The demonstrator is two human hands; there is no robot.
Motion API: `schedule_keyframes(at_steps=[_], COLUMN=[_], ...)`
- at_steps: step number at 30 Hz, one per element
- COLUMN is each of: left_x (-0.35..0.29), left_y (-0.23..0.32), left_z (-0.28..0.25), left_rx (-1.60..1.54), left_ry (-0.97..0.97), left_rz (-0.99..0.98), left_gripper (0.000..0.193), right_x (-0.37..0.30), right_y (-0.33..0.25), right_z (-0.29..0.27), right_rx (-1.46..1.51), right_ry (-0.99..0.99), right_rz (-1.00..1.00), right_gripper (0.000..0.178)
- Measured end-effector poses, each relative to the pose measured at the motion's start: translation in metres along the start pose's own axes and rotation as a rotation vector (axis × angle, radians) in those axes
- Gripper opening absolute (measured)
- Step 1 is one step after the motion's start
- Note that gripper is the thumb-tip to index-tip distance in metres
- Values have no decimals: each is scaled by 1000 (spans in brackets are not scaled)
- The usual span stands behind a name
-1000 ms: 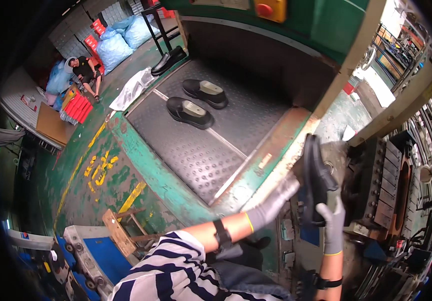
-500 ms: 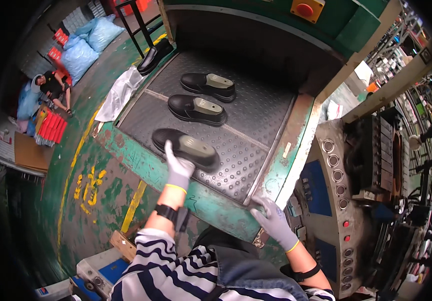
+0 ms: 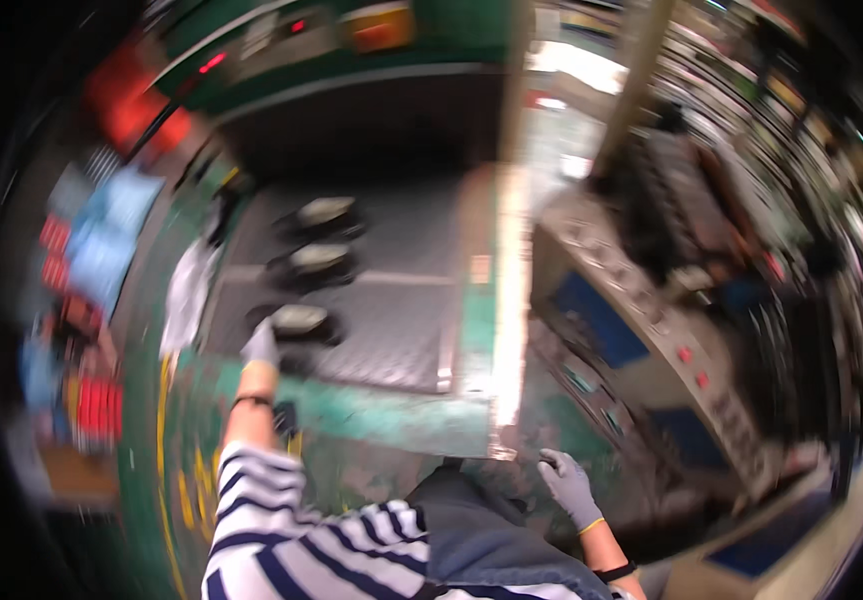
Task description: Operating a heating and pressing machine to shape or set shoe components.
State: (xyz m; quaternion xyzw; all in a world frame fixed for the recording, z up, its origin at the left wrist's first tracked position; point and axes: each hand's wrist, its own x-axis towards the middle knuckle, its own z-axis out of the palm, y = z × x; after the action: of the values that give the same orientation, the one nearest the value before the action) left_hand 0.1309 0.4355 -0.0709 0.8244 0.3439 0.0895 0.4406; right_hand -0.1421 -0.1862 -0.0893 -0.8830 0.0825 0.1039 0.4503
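Note:
Three black slip-on shoes with pale insoles lie in a row on the dark studded bed (image 3: 391, 345) of a green machine: a far shoe (image 3: 327, 211), a middle shoe (image 3: 319, 258) and a near shoe (image 3: 301, 319). My left hand (image 3: 261, 345), in a pale grey glove, reaches over the bed's front edge to the toe end of the near shoe. Motion smears its fingers, so its grip on the shoe is unclear. My right hand (image 3: 569, 482), gloved too, hangs past the machine's front right corner with its fingers loosely apart and nothing visible in them.
Right of the machine stands a control panel (image 3: 631, 290) with round dials and red buttons. White sheeting (image 3: 186, 300) hangs at the bed's left side. Blue bags (image 3: 111, 235) and red stacked goods (image 3: 99, 408) lie farther left. A dark opening (image 3: 361, 130) backs the bed.
The view has swung to the right and blurred. My right hand has left the machine's front edge and moved outward. My left hand stays at the near shoe's toe end.

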Motion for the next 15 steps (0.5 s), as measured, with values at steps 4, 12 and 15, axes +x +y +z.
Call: schedule_keyframes(at_steps=[4, 12, 15], left_x=[-96, -488, -681], left_y=[107, 166, 83], left_z=[92, 360, 384], left_rx=[752, -66, 184], left_ry=[84, -998, -1652], left_rz=[555, 1300, 1410], left_gripper=[41, 38, 31], right_x=[-110, -353, -432], right_y=[100, 199, 218], right_z=[2, 97, 171], right_rx=[-144, 252, 294], right_ry=[315, 1045, 1473], right_rz=[279, 1271, 1563], right_gripper=[34, 30, 32])
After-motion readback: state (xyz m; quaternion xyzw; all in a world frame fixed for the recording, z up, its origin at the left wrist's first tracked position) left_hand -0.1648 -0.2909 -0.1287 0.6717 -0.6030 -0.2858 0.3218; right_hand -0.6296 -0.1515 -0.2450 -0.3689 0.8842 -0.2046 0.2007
